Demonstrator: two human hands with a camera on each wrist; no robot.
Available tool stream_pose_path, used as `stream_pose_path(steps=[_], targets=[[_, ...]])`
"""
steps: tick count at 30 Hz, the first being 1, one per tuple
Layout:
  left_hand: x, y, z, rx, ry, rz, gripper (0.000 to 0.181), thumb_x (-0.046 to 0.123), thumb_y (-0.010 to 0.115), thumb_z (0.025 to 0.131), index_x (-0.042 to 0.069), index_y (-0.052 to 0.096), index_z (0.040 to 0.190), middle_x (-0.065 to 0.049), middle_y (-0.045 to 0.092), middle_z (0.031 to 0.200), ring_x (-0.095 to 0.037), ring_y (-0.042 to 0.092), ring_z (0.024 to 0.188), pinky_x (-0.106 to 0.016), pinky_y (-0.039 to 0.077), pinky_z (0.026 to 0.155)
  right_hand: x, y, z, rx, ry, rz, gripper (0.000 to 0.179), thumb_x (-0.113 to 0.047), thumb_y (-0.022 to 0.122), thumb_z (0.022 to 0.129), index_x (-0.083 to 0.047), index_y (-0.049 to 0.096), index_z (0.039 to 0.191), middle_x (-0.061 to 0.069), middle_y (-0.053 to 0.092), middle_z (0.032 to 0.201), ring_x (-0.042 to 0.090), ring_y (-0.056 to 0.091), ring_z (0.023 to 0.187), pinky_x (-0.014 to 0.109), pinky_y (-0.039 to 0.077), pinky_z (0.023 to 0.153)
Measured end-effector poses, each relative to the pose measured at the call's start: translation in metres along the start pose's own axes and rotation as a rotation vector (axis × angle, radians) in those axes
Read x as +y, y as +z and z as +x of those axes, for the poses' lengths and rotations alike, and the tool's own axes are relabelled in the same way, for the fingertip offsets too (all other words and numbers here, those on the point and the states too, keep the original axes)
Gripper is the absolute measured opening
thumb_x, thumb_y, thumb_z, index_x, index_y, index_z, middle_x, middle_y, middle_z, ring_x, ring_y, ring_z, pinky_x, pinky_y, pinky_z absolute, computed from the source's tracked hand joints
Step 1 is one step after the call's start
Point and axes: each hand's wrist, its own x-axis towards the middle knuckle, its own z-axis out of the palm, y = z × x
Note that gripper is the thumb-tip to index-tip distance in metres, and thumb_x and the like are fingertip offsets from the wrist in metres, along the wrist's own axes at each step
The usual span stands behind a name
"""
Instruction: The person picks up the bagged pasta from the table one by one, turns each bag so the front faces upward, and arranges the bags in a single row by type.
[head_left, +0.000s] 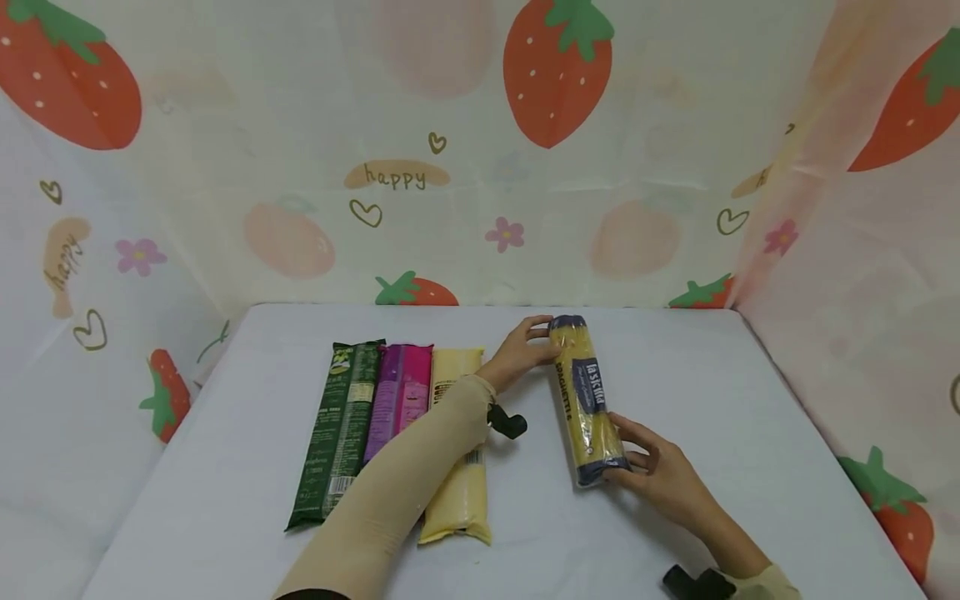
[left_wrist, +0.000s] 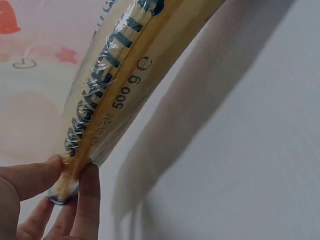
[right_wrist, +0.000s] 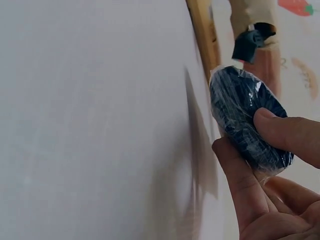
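Observation:
A clear pack of spaghetti (head_left: 581, 400) with dark blue ends and a blue label is held at both ends, its shadow falling on the white table. At the far end, my left hand (head_left: 521, 354) grips it; the left wrist view shows the thumb on one side of the pack (left_wrist: 107, 85) and fingers (left_wrist: 89, 200) on the other. My right hand (head_left: 660, 479) holds the near end. In the right wrist view its thumb (right_wrist: 282, 131) presses the dark blue wrapped end (right_wrist: 245, 110), with fingers beneath.
Left of the spaghetti, a green pack (head_left: 333, 442), a purple-pink pack (head_left: 397, 396) and a pale yellow pack (head_left: 459, 500) lie side by side on the white table (head_left: 697, 375). My left forearm crosses over them. Strawberry-printed cloth walls (head_left: 465, 108) stand behind and at both sides.

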Motion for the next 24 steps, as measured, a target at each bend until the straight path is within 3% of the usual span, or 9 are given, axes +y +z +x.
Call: stream_pose_path(steps=[5,12,16,19,24], targets=[[-0.002,0.009,0.010,-0.014,-0.019,0.045,0.076,0.001,0.073,0.101,0.012,0.037,0.167,-0.022,0.046,0.163,-0.036,0.058,0.139,-0.041,0.053,0.111,0.003,-0.007,0.002,0.028,0.015,-0.003,0.087,0.005,0.083,0.090,-0.005,0.041,0.165,0.035,0.044,0.154,0.050,0.062,0.131,0.028,0.058,0.098],[-0.006,0.021,0.020,-0.059,-0.061,0.023,0.081,-0.009,0.070,0.100,0.010,0.032,0.169,-0.021,0.039,0.169,-0.037,0.050,0.149,-0.041,0.048,0.117,0.009,-0.014,0.004,0.059,0.039,-0.008,0.086,0.005,0.083,0.090,-0.004,0.041,0.165,0.034,0.046,0.153,0.052,0.059,0.135,0.026,0.058,0.098],[-0.011,0.022,0.023,-0.052,-0.049,0.103,0.082,-0.009,0.071,0.098,0.008,0.032,0.169,-0.021,0.039,0.169,-0.038,0.052,0.146,-0.041,0.045,0.119,0.010,-0.016,0.007,0.059,0.050,-0.025,0.085,0.000,0.084,0.092,-0.004,0.040,0.165,0.034,0.047,0.154,0.051,0.057,0.137,0.026,0.058,0.098],[-0.015,0.021,0.024,-0.074,-0.050,0.165,0.084,-0.007,0.071,0.099,0.009,0.030,0.170,-0.019,0.036,0.171,-0.037,0.051,0.147,-0.041,0.043,0.121,0.010,-0.018,0.007,0.065,0.055,-0.115,0.084,-0.007,0.085,0.093,-0.005,0.041,0.165,0.029,0.052,0.153,0.047,0.057,0.138,0.041,0.053,0.110],[-0.017,0.023,0.029,-0.146,-0.049,0.206,0.086,-0.002,0.071,0.101,0.012,0.024,0.172,-0.013,0.027,0.176,-0.033,0.043,0.154,-0.040,0.038,0.124,0.008,-0.021,0.007,0.094,0.076,-0.201,0.082,-0.007,0.084,0.094,-0.007,0.043,0.164,0.027,0.058,0.149,0.045,0.058,0.137,0.042,0.053,0.111]])
